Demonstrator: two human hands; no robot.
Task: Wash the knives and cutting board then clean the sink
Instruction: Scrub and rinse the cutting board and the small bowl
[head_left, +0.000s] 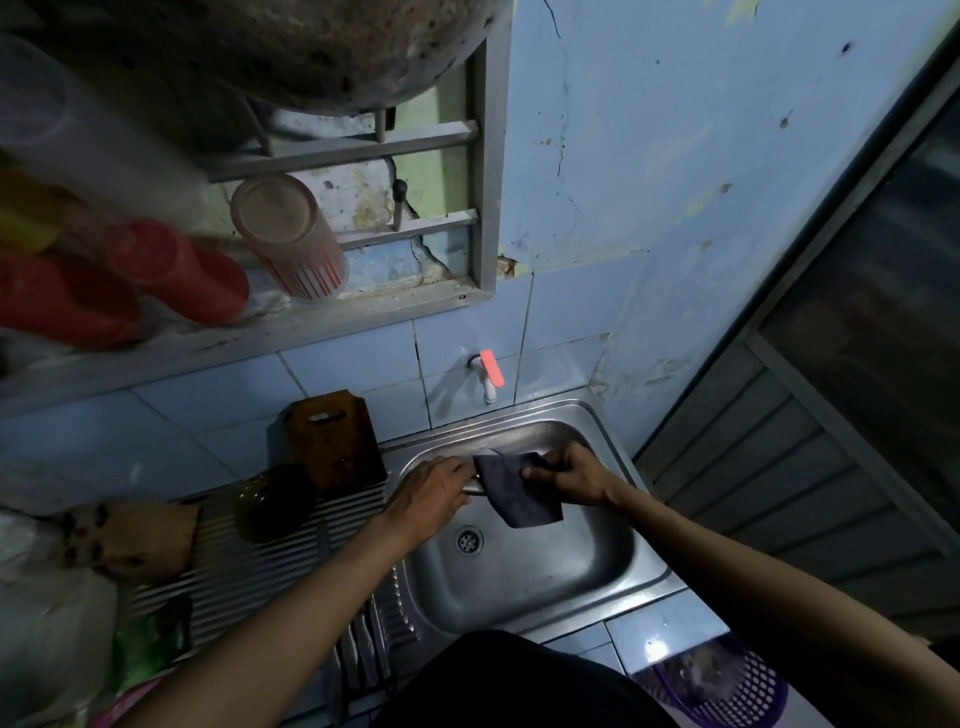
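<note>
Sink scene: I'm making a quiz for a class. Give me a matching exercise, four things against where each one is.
Things:
1. cutting board
2. dark cloth
3. tap
4. striped glass

Places:
A. on the tiled wall above the sink
B. lying on the window ledge
C. leaning against the wall left of the basin
D. held over the basin by the right hand

Pairs: 1-C, 2-D, 3-A, 4-B

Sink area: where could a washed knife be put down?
The steel sink basin floor around the drain is bare. So is the ribbed draining board strip nearer the person. Its back is crowded by the brown wooden cutting board and dark round bowl.
</note>
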